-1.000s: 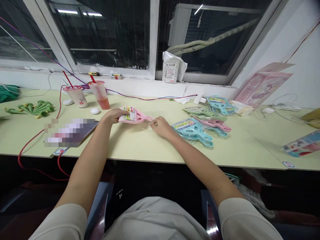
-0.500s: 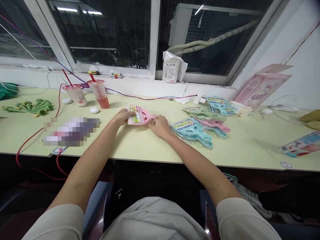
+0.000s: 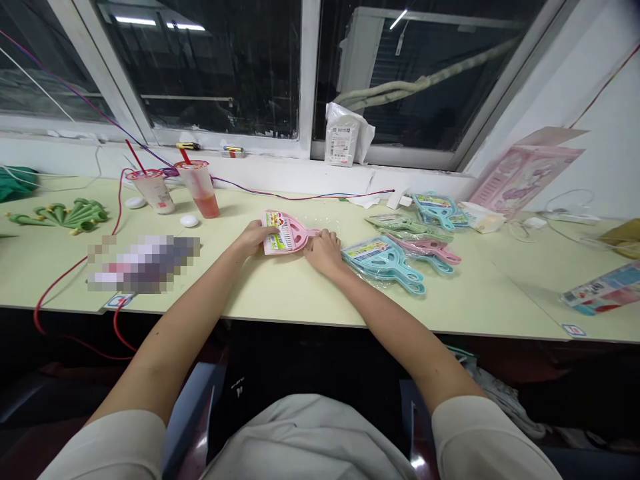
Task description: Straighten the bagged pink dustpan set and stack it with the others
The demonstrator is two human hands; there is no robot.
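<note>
1. The left hand (image 3: 254,235) grips the wide, labelled end of a pink plastic dustpan toy (image 3: 284,235), fingers curled over its near-left edge with the thumb on top; that hold keeps the piece flat and steady on the table (image 3: 300,293)
2. The right hand (image 3: 325,251) is bunched at the narrow handle end of the pink piece, fingertips pinched together there. Whether they grasp the handle itself or the clear plastic wrap (image 3: 320,223) lying under and behind it cannot be told
3. The pink piece lies in the middle of the table, just ahead of the person, between the two hands and touching both
4. Just right of the right hand lies a stack of blue packaged dustpan toys (image 3: 385,263), handles pointing toward the near edge; beyond them a mixed green, pink and blue heap (image 3: 425,230). That side is crowded
5. To the left there is more room: two drink cups with straws (image 3: 175,190) stand well back near the window sill, and green plastic cones (image 3: 70,215) lie far left
6. A red cable (image 3: 75,270) crosses the left of the table and drops over its near edge. The strip of table between hands and near edge is bare
</note>
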